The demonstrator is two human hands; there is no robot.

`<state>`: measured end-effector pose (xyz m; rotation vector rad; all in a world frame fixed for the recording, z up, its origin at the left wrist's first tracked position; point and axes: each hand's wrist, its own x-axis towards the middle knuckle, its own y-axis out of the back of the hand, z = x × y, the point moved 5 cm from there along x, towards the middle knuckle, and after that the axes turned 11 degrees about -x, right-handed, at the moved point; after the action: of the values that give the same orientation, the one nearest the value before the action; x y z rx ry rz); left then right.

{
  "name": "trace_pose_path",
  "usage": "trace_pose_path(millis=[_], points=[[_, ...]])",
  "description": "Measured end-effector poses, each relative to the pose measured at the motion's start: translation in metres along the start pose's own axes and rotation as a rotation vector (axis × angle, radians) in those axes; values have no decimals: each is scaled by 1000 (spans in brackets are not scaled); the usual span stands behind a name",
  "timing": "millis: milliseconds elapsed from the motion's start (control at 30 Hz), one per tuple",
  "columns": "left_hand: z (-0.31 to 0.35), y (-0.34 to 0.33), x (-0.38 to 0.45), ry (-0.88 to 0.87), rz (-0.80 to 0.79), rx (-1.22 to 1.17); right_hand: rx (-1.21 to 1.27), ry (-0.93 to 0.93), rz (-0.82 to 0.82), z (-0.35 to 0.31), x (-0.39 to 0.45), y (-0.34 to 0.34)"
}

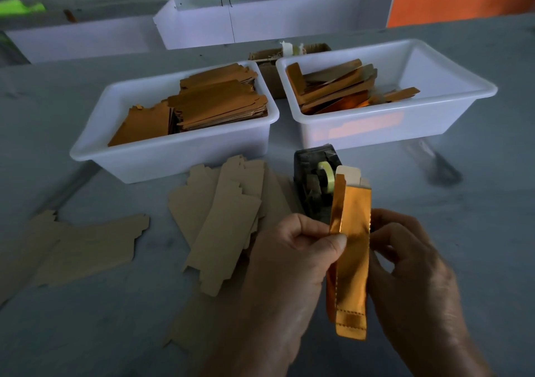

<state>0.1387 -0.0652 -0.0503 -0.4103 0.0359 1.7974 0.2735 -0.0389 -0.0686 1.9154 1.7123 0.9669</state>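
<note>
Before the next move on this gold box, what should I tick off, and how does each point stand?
1. Left hand pinches the gold box at its left edge: ok.
2. Right hand grips the opposite edge: ok.
3. Top flap tucked in: not ok, it stands open with its white inside showing.
4. Bottom end closed: cannot tell.
5. Tape dispenser close by, right behind the box, with a roll in it: ok.
6. Room in the right tub among the folded boxes: ok, its right half is bare.
</note>
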Motion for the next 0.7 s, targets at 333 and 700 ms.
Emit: trace_pose_path(millis=[333, 700], points=[[-4, 1, -1, 109, -34, -109, 550, 29, -248, -1, 8, 40], [-4, 5, -6, 105, -45, -123, 322, 241, -413, -34, 9, 30]])
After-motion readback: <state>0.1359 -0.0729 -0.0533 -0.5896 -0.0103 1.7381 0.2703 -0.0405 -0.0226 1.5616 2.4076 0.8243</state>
